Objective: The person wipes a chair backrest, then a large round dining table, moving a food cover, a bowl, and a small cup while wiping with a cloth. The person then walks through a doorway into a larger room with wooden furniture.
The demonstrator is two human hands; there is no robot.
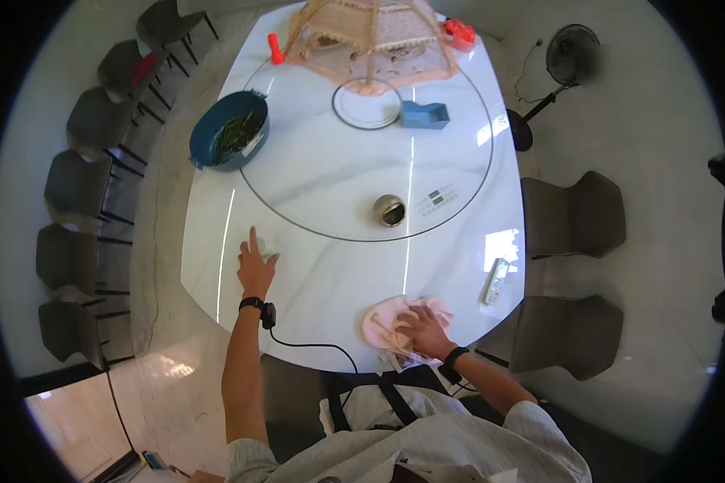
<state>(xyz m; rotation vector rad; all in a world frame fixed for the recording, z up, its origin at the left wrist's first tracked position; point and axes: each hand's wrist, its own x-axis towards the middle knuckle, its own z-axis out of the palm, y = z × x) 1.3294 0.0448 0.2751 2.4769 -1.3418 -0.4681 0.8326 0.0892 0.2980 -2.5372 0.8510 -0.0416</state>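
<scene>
My left hand is over the near left of the white marble-look table, fingers apart and the index finger stretched forward. It holds nothing. Right beside its index finger lies a small, clear round object, too faint to name. At the table's near edge, my right hand rests with bent fingers on a crumpled pink cloth, gripping some of its folds. Part of the cloth is hidden under that hand. A small piece of printed material pokes out below the cloth at the edge.
The round turntable carries a metal ball-shaped pot, a blue tray, a round plate and a mesh food cover. A blue basin of greens stands left; a remote control lies right. Chairs flank the table.
</scene>
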